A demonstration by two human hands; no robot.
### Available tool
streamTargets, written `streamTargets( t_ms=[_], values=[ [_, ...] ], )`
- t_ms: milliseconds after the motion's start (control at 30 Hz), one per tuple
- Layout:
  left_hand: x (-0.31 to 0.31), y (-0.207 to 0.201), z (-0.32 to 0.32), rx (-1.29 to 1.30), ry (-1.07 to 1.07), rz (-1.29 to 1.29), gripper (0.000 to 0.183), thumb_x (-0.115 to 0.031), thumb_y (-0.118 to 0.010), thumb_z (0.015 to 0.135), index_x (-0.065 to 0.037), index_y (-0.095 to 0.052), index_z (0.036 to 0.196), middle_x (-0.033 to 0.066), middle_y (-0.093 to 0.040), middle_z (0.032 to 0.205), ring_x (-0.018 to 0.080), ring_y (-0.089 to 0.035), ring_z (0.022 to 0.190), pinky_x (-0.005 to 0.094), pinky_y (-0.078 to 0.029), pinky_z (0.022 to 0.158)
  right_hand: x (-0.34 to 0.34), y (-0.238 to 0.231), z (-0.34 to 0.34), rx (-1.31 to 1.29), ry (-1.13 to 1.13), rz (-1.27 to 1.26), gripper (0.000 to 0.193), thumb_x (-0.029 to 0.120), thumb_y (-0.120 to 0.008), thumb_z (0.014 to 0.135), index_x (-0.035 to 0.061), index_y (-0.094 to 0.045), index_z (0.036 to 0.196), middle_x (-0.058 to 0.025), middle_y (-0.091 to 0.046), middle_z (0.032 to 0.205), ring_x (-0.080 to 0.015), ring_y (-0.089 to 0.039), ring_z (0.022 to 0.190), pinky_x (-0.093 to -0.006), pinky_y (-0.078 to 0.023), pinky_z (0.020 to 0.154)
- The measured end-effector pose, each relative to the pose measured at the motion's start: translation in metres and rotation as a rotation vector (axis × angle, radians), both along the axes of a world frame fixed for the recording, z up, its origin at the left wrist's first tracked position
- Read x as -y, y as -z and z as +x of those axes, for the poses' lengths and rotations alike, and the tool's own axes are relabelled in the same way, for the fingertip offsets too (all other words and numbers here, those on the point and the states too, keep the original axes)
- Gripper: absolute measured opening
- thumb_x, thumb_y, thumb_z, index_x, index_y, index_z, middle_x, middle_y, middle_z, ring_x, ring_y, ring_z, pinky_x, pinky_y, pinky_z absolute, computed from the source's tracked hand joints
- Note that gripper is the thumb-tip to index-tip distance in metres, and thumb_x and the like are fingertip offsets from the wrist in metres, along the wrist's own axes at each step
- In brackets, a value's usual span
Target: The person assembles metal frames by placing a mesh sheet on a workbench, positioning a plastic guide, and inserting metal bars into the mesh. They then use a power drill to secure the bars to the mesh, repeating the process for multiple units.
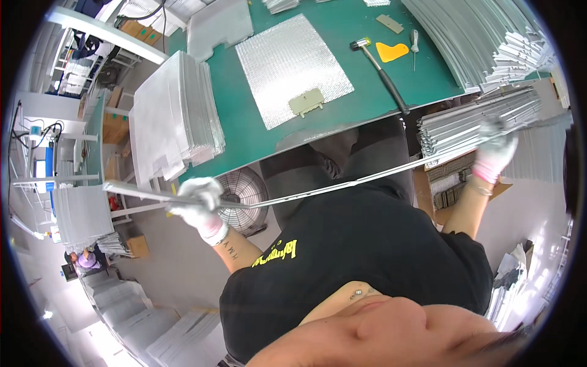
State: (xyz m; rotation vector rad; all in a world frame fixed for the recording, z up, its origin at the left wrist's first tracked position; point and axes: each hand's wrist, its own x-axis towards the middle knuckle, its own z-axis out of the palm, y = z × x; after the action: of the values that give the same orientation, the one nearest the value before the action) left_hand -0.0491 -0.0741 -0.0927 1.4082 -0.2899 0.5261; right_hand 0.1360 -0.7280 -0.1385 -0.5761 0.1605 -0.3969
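Observation:
My left hand [200, 205], in a white glove, is closed around a long thin metal strip [342, 184] near its left end. My right hand [496, 150], also gloved and slightly blurred, is closed on the strip farther right. The strip runs across in front of my body, over my lap, with small slots along it. It is held off the green table [367, 101]. A silver textured sheet [293, 58] lies on that table, and a small beige plate [307, 103] rests on its near edge.
Right of the sheet lie a hammer [385, 78], a yellow scraper [391, 51] and a screwdriver [414, 46]. Stacked silver panels [165, 116] stand at left. Bundled metal strips [449, 127] lie by my right hand, above a cardboard box [423, 189]. A fan [239, 189] stands beside my left hand.

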Motion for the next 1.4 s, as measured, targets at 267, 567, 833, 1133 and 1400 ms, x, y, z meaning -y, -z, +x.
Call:
streamTargets(
  t_ms=[267,567,833,1133,1400],
  values=[
    [0.123,0.086,0.017,-0.468,0.034,-0.158,0.08,-0.06,-0.026,0.106,0.009,-0.065,0.103,0.0063,-0.058,0.059,0.0102,-0.05,0.05,0.0243,-0.04,0.049,-0.228,-0.124,0.037,0.164,-0.121,-0.81,0.045,0.032,-0.04,0.108,-0.0067,-0.063,0.112,-0.0166,-0.069,0.106,-0.0254,-0.068,0.093,-0.0341,-0.056,0.082],
    [0.153,0.113,0.008,-0.373,-0.179,0.352,0.06,-0.025,-0.058,0.102,0.009,-0.032,0.145,0.0239,-0.049,0.136,0.0285,-0.053,0.118,0.0397,-0.044,0.102,-0.291,0.041,0.114,0.021,-0.801,-1.018,0.024,0.03,-0.055,0.103,0.0072,-0.061,0.099,-0.0003,-0.062,0.089,-0.0098,-0.056,0.086,-0.0252,-0.045,0.085],
    [0.232,0.14,0.096,-0.822,0.252,-0.975,0.048,-0.036,-0.053,0.105,0.001,-0.047,0.136,0.0168,-0.062,0.126,0.0307,-0.061,0.116,0.0436,-0.051,0.097,-0.269,0.025,-0.004,-0.048,-0.873,-1.22,0.029,0.026,-0.046,0.108,0.0022,-0.059,0.116,0.0001,-0.056,0.079,-0.0084,-0.052,0.068,-0.0247,-0.045,0.066],
    [0.229,0.11,0.18,-0.591,0.365,-0.968,0.047,-0.031,-0.059,0.103,-0.002,-0.045,0.138,0.017,-0.06,0.129,0.031,-0.058,0.12,0.044,-0.046,0.102,-0.258,0.05,-0.043,-0.038,-0.821,-0.667,0.055,0.016,-0.04,0.107,0.0087,-0.025,0.159,-0.0016,-0.053,0.078,-0.0054,-0.043,0.057,-0.0224,-0.047,0.059],
    [0.254,0.133,0.232,-0.508,0.318,-1.162,0.023,-0.014,-0.063,0.099,-0.003,-0.06,0.119,0.0102,-0.064,0.114,0.0255,-0.059,0.105,0.0418,-0.05,0.094,-0.258,0.058,-0.028,-0.017,-0.94,-0.311,0.062,0.027,-0.05,0.106,0.012,-0.023,0.16,0.0006,-0.047,0.074,-0.0059,-0.037,0.051,-0.0242,-0.043,0.054]
  ],
)
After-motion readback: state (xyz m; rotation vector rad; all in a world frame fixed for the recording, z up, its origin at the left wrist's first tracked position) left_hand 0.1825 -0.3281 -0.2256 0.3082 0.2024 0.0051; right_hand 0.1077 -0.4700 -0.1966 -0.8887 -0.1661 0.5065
